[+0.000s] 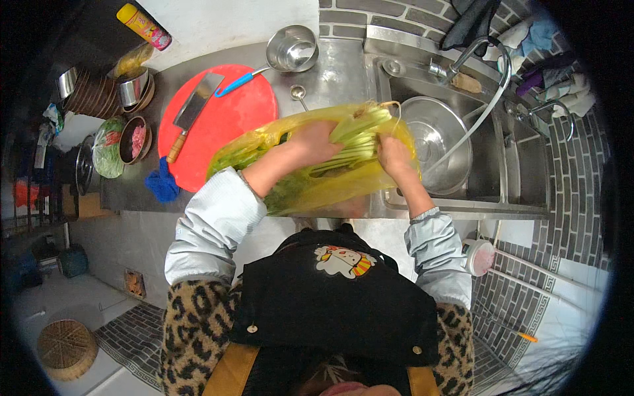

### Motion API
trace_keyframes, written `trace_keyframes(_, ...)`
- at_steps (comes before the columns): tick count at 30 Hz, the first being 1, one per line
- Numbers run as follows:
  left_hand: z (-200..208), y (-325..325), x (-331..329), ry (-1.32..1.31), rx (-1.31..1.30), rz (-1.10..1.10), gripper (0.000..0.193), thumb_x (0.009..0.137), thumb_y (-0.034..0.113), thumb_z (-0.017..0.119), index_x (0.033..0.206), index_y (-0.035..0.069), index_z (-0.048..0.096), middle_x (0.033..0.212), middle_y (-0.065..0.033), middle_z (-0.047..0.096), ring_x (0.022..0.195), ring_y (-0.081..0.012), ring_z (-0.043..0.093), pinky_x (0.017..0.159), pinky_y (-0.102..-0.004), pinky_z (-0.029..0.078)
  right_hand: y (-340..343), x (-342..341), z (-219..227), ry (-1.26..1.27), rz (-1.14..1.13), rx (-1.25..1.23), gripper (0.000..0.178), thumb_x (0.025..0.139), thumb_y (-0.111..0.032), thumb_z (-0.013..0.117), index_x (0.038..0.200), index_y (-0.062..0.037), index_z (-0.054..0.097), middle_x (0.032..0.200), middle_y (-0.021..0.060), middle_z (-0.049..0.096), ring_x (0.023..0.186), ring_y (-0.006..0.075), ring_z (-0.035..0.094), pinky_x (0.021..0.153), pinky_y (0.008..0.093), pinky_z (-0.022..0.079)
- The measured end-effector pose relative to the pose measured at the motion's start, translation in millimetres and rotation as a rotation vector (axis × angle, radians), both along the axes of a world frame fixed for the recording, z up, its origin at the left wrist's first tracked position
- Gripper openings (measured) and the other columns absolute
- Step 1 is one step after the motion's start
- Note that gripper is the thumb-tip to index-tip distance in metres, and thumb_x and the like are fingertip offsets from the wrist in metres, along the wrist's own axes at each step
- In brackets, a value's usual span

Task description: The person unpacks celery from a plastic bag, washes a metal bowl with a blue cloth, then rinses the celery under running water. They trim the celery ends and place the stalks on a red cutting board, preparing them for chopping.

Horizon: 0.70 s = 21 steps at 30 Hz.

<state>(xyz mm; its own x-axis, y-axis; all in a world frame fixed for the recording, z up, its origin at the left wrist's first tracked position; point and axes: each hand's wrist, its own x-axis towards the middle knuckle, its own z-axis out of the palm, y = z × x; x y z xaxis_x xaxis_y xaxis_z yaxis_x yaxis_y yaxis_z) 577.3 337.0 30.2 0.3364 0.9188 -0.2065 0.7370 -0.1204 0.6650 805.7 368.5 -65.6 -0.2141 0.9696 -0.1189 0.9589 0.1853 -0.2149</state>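
Observation:
A bunch of celery point(356, 142) lies in a translucent yellow plastic bag point(323, 191) across the counter's front edge. Pale stalk bases stick out at the bag's right end, while the leafy end stays inside, at the left. My left hand point(316, 144) reaches over the bag, closed around the stalks. Beside the stalks, my right hand point(395, 157) is closed at the bag's right opening, with a bit of bag bunched by the fingers. Behind the left hand, a cleaver point(193, 111) with a wooden handle rests on a round red cutting board point(247, 99).
A saucepan point(292, 49) with a blue handle overlaps the board; a small metal ladle point(298, 94) lies nearby. The sink at right holds a metal basin point(439, 142) with a white hose point(477, 122). At left are a bowl of pink meat point(137, 140), wrapped cabbage point(109, 148) and a blue cloth point(162, 183).

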Motion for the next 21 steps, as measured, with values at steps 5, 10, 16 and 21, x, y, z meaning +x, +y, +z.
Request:
trace_keyframes(5, -20, -1, 15, 0.144, 0.014, 0.045, 0.039, 0.079, 0.029, 0.061, 0.112, 0.006, 0.06, 0.1, -0.021, 0.064, 0.096, -0.0368, 0.061, 0.082, -0.0435, 0.048, -22, 28, -8, 0.123, 0.114, 0.074, 0.021, 0.082, -0.01, 0.052, 0.102, -0.0038, 0.054, 0.085, 0.0213, 0.065, 0.081, 0.0416, 0.062, 0.067, 0.0495, 0.05)
trace_keyframes(10, -64, -11, 43, 0.294, 0.056, 0.003, 0.029, 0.078, 0.022, 0.058, 0.103, 0.008, 0.064, 0.096, -0.0185, 0.066, 0.092, -0.0356, 0.063, 0.079, -0.0442, 0.049, -28, 28, -30, 0.068, 0.209, 0.112, 0.032, 0.079, -0.014, 0.062, 0.111, -0.0102, 0.057, 0.098, 0.0176, 0.062, 0.081, 0.0368, 0.062, 0.067, 0.0456, 0.05)
trace_keyframes(16, -63, -5, 42, 0.278, -0.006, -0.038, 0.042, 0.077, 0.033, 0.064, 0.113, 0.011, 0.061, 0.096, -0.0192, 0.066, 0.089, -0.0353, 0.063, 0.079, -0.0415, 0.049, -35, 33, -6, 0.187, 0.283, 0.214, 0.024, 0.081, -0.018, 0.063, 0.104, -0.0114, 0.061, 0.102, 0.0137, 0.06, 0.086, 0.0338, 0.061, 0.07, 0.043, 0.049)
trace_keyframes(21, -31, 1, 9, -0.112, -0.082, -0.161, 0.049, 0.077, 0.026, 0.066, 0.12, 0.005, 0.056, 0.101, -0.0185, 0.065, 0.097, -0.0269, 0.062, 0.086, -0.0363, 0.047, -38, 33, 51, 0.522, 0.355, 0.354, 0.016, 0.081, -0.021, 0.065, 0.09, -0.0076, 0.063, 0.092, 0.0131, 0.058, 0.084, 0.0326, 0.06, 0.068, 0.0431, 0.048)
